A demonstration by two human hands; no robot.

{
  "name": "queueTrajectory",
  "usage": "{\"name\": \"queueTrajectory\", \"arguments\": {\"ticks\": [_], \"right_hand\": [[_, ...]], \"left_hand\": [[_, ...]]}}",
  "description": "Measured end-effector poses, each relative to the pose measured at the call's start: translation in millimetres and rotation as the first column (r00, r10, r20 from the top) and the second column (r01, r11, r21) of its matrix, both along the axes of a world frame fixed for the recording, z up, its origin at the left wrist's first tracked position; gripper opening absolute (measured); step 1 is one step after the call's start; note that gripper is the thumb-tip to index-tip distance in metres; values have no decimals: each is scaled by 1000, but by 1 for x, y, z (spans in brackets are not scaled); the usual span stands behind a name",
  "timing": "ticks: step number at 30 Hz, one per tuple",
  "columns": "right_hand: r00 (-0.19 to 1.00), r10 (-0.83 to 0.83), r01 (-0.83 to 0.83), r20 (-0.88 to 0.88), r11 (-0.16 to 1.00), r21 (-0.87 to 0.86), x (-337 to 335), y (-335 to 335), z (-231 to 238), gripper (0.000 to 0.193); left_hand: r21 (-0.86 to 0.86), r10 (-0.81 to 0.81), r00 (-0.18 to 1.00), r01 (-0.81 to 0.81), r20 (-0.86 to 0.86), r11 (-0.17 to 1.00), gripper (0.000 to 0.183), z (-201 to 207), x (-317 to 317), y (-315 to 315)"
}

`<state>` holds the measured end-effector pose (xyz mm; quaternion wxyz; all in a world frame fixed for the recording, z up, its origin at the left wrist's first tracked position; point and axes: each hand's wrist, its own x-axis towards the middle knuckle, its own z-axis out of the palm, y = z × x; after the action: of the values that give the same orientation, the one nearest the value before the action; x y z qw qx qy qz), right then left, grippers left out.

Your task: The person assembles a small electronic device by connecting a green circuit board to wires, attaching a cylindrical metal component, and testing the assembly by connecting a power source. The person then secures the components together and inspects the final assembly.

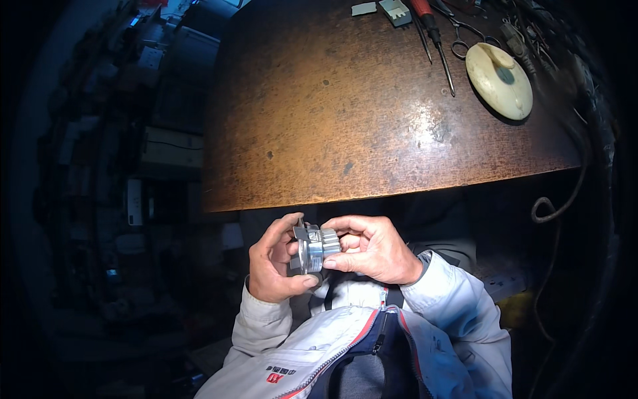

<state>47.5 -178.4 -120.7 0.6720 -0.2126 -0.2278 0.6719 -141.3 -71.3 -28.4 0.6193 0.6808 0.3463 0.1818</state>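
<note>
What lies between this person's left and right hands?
A silvery metal part, held by both: the left hand at its wider end, the right hand at its ribbed end. The head view shows this.

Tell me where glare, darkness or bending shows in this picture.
Head view: glare whitens part of the wooden table, whose near edge looks bowed; head view: the metal part is lit, the picture's left side dim and bluish.

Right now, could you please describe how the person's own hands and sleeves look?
The left hand and right hand are bare, without gloves. The left sleeve and right sleeve are long, loose and whitish, with creases; bluish patches show on the right one. A narrow dark edge shows at the right wrist; I cannot tell whether it is lining or a band.
</note>
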Motion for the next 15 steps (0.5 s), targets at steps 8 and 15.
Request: {"name": "queueTrajectory", "arguments": {"ticks": [8,15], "right_hand": [[992,99,-103,-82,993,-48,7,1,5,58],[999,-13,15,-46,999,30,3,1,-2,58]], "left_hand": [[18,46,999,-46,-2,999,105,11,9,-10],[23,47,999,-47,5,999,106,12,14,-12]]}}
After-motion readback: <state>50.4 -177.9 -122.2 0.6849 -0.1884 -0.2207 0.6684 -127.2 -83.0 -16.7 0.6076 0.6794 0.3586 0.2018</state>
